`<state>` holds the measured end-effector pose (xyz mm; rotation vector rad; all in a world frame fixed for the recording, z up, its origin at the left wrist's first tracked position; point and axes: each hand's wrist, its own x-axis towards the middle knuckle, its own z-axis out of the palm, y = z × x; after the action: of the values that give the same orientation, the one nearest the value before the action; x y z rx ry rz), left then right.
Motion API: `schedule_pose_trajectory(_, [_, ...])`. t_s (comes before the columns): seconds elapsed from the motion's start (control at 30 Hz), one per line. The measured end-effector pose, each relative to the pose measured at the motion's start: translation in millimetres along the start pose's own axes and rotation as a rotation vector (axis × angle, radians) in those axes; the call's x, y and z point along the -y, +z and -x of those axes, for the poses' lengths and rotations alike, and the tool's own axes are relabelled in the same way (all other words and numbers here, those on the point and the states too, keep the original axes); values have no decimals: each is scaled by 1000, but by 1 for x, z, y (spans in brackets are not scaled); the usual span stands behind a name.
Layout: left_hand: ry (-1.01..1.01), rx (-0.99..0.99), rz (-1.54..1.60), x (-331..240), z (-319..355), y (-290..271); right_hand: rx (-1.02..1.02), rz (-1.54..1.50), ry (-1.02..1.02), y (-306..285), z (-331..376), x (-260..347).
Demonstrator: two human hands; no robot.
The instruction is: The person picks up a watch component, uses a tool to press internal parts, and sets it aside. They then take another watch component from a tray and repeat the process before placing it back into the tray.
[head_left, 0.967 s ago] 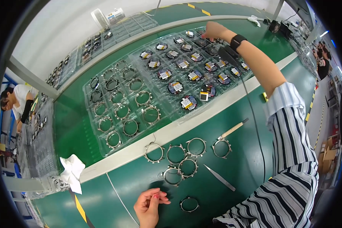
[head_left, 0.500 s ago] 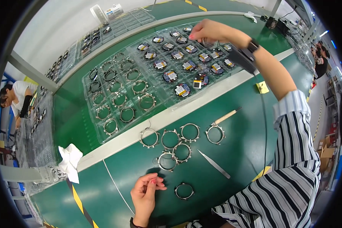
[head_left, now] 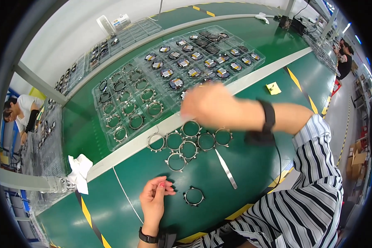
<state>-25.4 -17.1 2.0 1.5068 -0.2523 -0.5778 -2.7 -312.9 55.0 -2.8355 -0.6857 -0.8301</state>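
Observation:
My right hand (head_left: 213, 108) is smeared by motion above the rail and the near edge of the tray of round parts; its fingers cannot be made out. Below it lies a loose group of thin metal watch-case rings (head_left: 188, 149) with small lugs. My left hand (head_left: 153, 201) hovers low over the green table, thumb and fingers drawn together; what they hold, if anything, is too small to name. Right of it lies a darker watch-case ring (head_left: 194, 196) by itself. Silver tweezers (head_left: 227, 170) rest beyond that ring to the right.
A clear tray (head_left: 128, 97) of rings stands beyond the white rail (head_left: 132, 145), beside another tray (head_left: 235, 70) of round electronic parts with labels. A yellow note (head_left: 273, 88) lies right. White tissue (head_left: 80, 173) hangs at the left post. A co-worker (head_left: 21, 111) sits far left.
My right hand has swept from the far tray back toward me. One more ring lies among the loose ones. The wooden-handled tool is now hidden. My left hand keeps its pose.

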Motion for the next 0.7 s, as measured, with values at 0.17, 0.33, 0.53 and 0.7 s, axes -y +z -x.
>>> schedule_pose_trajectory(0.17, [-21,21,14,0,0,1,310,420,762,11,-11,-167])
schedule_pose_trajectory(0.33, [-27,-1,7,1,2,1,432,377,940,33,-2,-213])
schedule_pose_trajectory(0.53, [-33,5,-15,1,1,-2,559,287,891,34,-9,-231])
schedule_pose_trajectory(0.7, [-29,22,-30,1,0,-2,618,242,839,29,0,-240])
